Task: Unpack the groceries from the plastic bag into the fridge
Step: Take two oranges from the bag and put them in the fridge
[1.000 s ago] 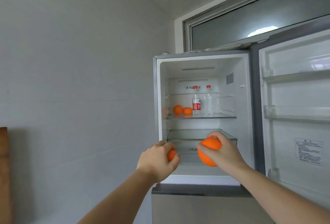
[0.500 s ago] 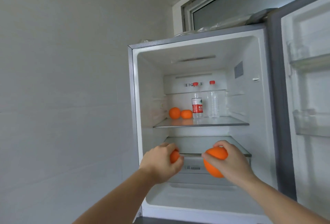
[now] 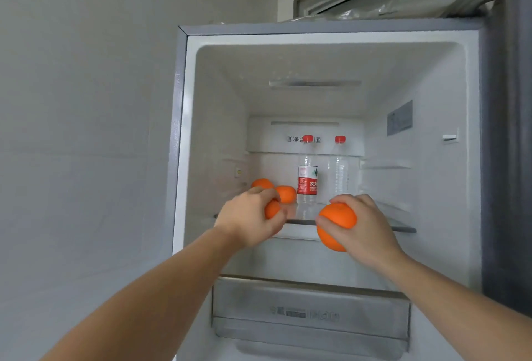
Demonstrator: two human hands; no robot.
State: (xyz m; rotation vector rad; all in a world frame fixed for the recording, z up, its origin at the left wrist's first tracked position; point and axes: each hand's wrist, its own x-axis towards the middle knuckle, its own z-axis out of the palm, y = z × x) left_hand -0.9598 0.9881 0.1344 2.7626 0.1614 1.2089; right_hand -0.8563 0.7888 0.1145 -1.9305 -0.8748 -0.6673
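At the front edge of the glass shelf [image 3: 403, 228] inside the open fridge [image 3: 331, 32], the left hand [image 3: 250, 222] is curled around a small orange [image 3: 272, 208] and the right hand [image 3: 365, 228] grips a larger orange [image 3: 335, 225]. Farther back on that shelf sit two more oranges [image 3: 285, 193] at the left, just beside a labelled water bottle [image 3: 307, 179] and a clear bottle [image 3: 339, 170]. Below, nearer, is a closed drawer [image 3: 311, 314].

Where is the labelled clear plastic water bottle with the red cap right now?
In the head view, the red-capped labelled clear plastic bottle stands upright at the back of the glass fridge shelf, between two loose oranges on its left and an unlabelled red-capped bottle.
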